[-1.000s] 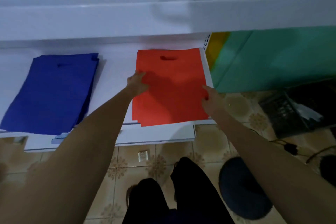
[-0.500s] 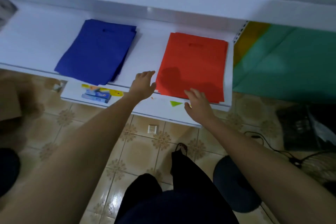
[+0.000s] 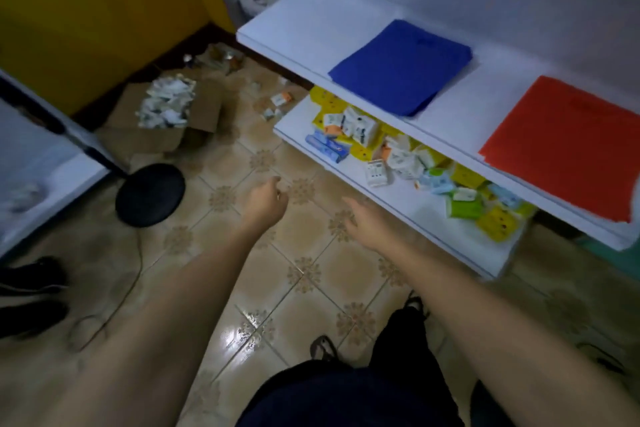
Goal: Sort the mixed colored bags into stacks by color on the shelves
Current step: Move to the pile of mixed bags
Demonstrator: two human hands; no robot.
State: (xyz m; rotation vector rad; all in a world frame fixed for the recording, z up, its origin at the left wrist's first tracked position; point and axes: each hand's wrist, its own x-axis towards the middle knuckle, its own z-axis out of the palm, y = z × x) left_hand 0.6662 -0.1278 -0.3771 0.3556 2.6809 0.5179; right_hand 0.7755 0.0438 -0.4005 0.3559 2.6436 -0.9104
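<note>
A stack of blue bags (image 3: pixel 405 66) lies on the white shelf (image 3: pixel 460 121) at the upper right. A stack of red bags (image 3: pixel 568 146) lies further right on the same shelf. My left hand (image 3: pixel 265 201) hangs over the tiled floor with loosely curled fingers and holds nothing. My right hand (image 3: pixel 367 224) is beside it, fingers stretched out and empty, just in front of the lower shelf's edge. Both hands are well clear of the bags.
The lower shelf (image 3: pixel 408 215) carries several small packets in yellow, white, green and blue. A cardboard box (image 3: pixel 162 114) of white scraps sits on the floor at the left by a yellow wall. A black round stool base (image 3: pixel 150 194) and a cable lie nearby.
Both hands have left the red stack and drawn back down over the floor. The view has swung left, so the shelves now sit at the right.
</note>
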